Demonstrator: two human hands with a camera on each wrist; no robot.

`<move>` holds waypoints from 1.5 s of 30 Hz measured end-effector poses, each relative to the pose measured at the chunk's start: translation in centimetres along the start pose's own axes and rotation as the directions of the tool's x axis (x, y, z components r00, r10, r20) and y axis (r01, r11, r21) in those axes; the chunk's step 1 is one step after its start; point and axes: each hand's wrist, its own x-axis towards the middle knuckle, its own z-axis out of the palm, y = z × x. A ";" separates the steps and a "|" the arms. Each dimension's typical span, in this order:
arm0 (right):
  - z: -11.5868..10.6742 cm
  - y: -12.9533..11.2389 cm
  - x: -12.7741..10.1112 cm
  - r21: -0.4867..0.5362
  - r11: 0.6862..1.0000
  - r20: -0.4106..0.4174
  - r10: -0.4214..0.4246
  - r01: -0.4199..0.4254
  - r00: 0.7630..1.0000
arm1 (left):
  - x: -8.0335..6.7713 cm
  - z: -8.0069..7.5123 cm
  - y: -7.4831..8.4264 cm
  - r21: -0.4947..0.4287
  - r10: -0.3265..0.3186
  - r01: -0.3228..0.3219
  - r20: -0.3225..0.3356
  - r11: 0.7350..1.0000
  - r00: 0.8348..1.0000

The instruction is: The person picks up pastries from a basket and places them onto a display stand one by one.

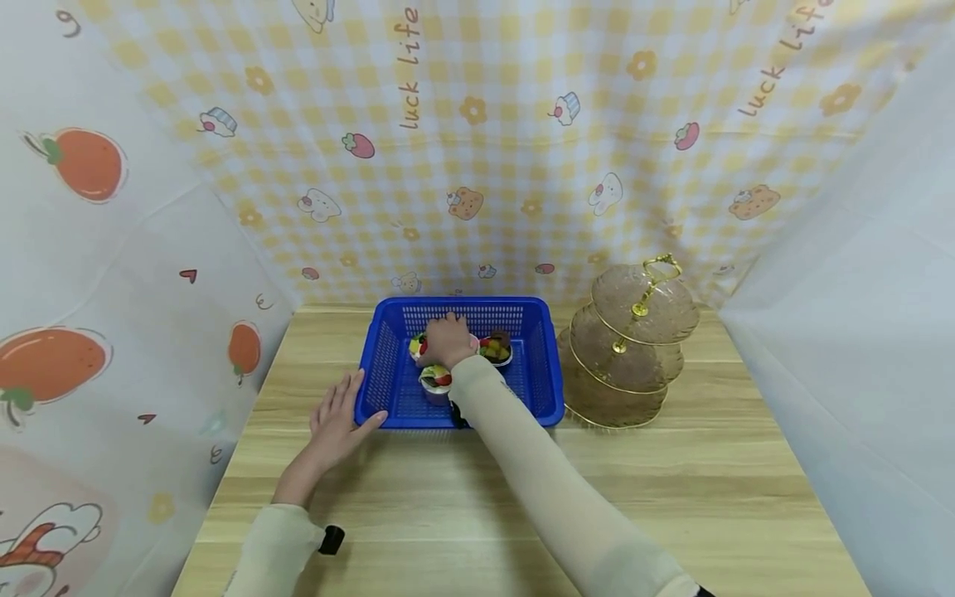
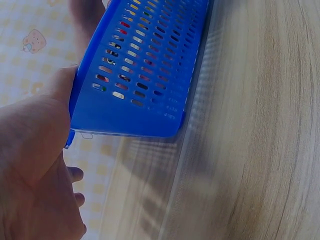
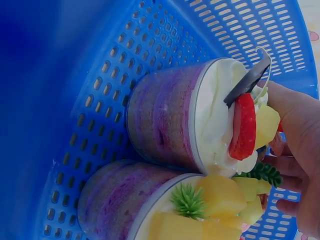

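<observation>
Right hand (image 1: 446, 341) reaches into the blue basket (image 1: 533, 390), fingers curled around a dessert cup (image 3: 200, 115) standing among other cups (image 1: 496, 348). Left hand (image 1: 337, 419), fingers straight, presses the basket's near-left corner. Basket rests on the wooden table (image 1: 522, 497), beside a tiered stand (image 1: 630, 348).

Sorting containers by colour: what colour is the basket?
Blue, perforated basket; the head view shows it best.

light wood-grain table (image 1: 671, 497), planks running left-right. back wall (image 1: 522, 149) is a yellow-white checked cloth printed with flowers, cupcakes, strawberries, "luck life" text. left wall sheet (image 1: 89, 274) pale with orange fruit prints. right wall sheet (image 1: 858, 332) plain white. even, soft light.
</observation>
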 end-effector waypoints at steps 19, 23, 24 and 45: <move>-0.1 -0.1 -0.3 0.066 0.998 0.039 0.022 -0.024 0.999 | -0.1 0.1 0.1 -0.026 0.009 -0.009 0.000 1.000 1.000; 0.1 -0.1 0.0 0.073 0.997 0.054 0.031 -0.035 0.998 | -0.2 0.1 0.2 -0.032 0.009 -0.009 0.002 0.999 1.000; 0.1 -0.1 0.1 0.078 0.996 0.052 0.032 -0.036 0.998 | -0.2 0.1 0.2 -0.033 0.008 -0.008 0.003 0.999 1.000; 0.1 -0.3 0.7 0.128 0.987 0.096 0.083 -0.095 0.992 | -0.1 0.1 0.1 -0.025 -0.006 0.006 -0.002 1.000 1.000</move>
